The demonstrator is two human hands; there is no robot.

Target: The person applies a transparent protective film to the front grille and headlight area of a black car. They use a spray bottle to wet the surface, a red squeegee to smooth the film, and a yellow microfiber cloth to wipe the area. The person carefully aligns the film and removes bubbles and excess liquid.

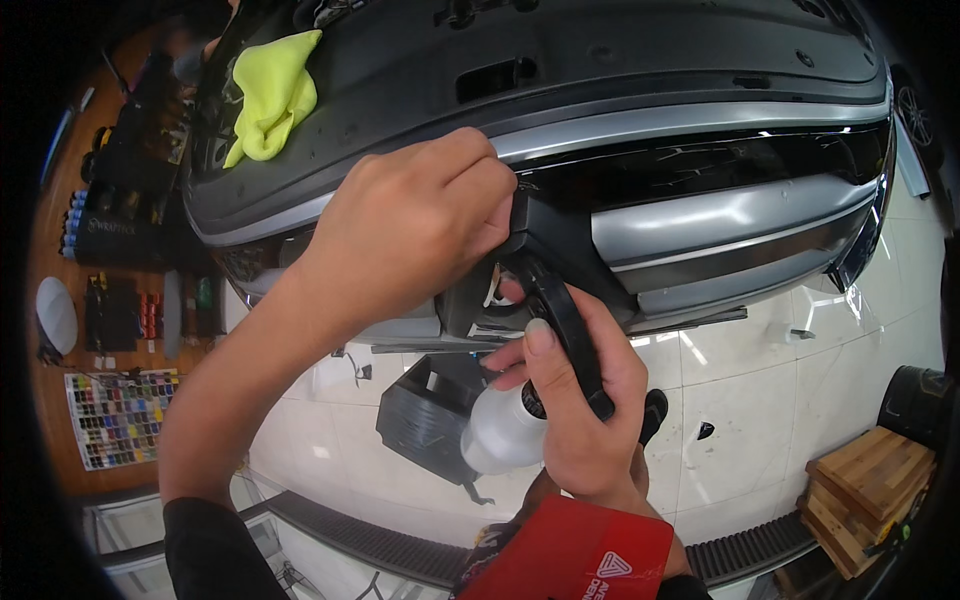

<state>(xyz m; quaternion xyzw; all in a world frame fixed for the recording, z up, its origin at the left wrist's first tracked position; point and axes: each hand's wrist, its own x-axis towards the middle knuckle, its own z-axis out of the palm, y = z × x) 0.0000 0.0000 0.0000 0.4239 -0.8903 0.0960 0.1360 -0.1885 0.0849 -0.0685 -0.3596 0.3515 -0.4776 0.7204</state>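
Observation:
My left hand (415, 205) is closed against the front of a car, beside its silver trim strip (690, 120). Its fingertips are turned away, so whatever they pinch is hidden. Lower and to the right, my right hand (595, 405) is wrapped around the black curved head of a spray bottle (500, 435), whose white body hangs tilted beneath. The top of the sprayer reaches up close to my left hand, in front of a dark part of the bumper. A red flat piece with white print (575, 550) lies across my right forearm.
A yellow-green cloth (275, 95) rests on the black panel at the car's upper left. Below the bumper, a dark box (425, 405) stands on the tiled floor. Wooden blocks (870, 490) are stacked at right. A colour swatch board (120, 420) and tools line the left.

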